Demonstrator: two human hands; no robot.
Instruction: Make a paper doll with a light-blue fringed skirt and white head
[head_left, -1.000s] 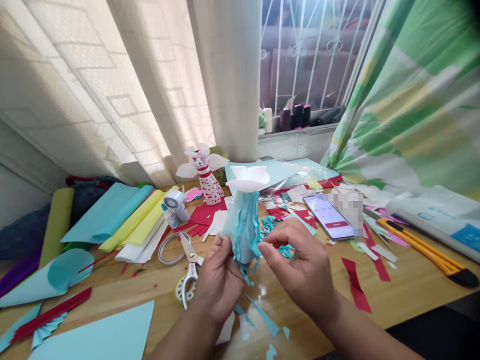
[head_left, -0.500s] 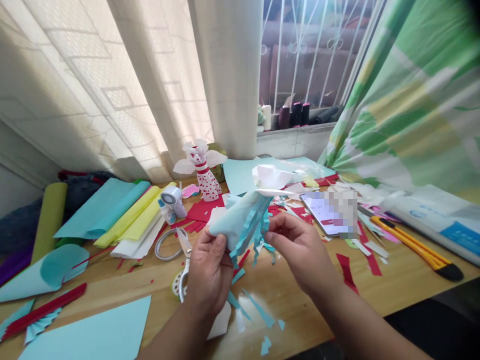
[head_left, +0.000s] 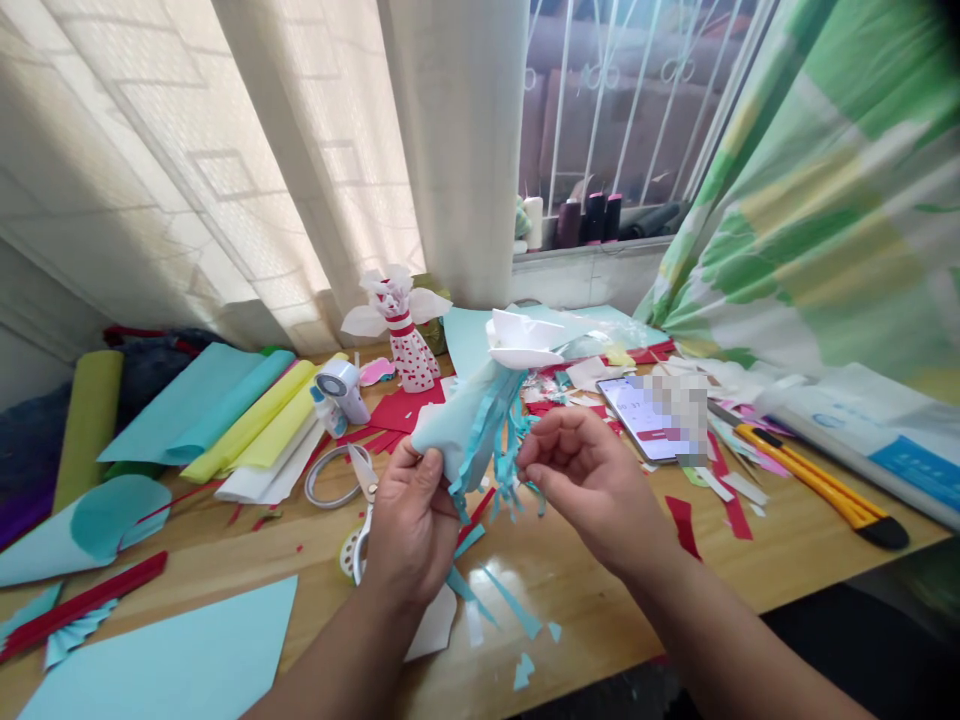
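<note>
A light blue paper cone doll (head_left: 457, 420) with a curled crepe-paper fringe (head_left: 486, 440) and white paper pieces (head_left: 521, 340) at its top is held above the table. My left hand (head_left: 416, 520) grips its wide lower end, thumb in front and fingers behind. On the fringe side, my right hand (head_left: 589, 480) is curled, with thumb and forefinger pinched at the ends of the strips. Scissors (head_left: 365, 480) lie open beside my left hand, partly covered by it, next to a roll of tape (head_left: 330, 480).
A dotted paper doll (head_left: 411, 355) stands at the back. Colored paper rolls (head_left: 247, 415) and a blue cone (head_left: 82, 530) lie left. A phone (head_left: 645, 415), yellow cutter (head_left: 817, 485), plastic packet (head_left: 870, 420) and red scraps lie right. Blue offcuts (head_left: 514, 600) and a blue sheet (head_left: 172, 650) lie in front.
The doll has tipped slightly, with its white top turned a little left. My right hand has shifted slightly left and up along the fringe. The whole view has moved a little.
</note>
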